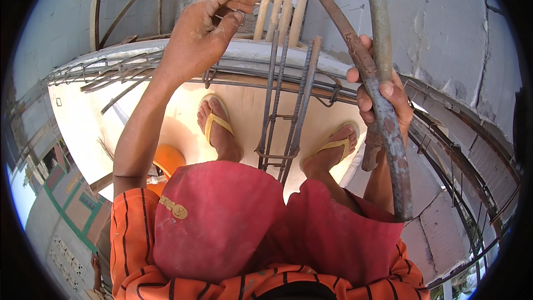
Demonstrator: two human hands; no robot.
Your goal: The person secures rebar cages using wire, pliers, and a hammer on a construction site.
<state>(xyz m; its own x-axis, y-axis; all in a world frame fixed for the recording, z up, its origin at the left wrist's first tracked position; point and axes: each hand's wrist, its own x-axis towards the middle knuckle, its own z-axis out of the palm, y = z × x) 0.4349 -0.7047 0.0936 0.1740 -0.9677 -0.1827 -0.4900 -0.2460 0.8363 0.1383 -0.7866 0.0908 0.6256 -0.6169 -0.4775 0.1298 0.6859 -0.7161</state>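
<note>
My left hand (202, 30) is raised at the upper left, with its fingers bent toward the thumb. Whatever may be between those fingertips is too small to make out. At the right, my right hand (391, 97) is closed around a rusty metal bar with a hooked end (338, 14) and a curved grey metal pipe (378, 22), which cross in the grip. The lower part of the bar, grey with rust patches, reaches down beside my knee. Between my feet stands a column cage of steel rebar (286, 116) with square stirrups, apart from both hands.
My feet in yellow flip-flops stand on a pale board (244, 103). Long rebars (233, 72) cross it in front of me. Bamboo poles (283, 8) rise beyond. A grey block wall (444, 39) stands at the right, and an orange object (168, 158) lies beside my left leg.
</note>
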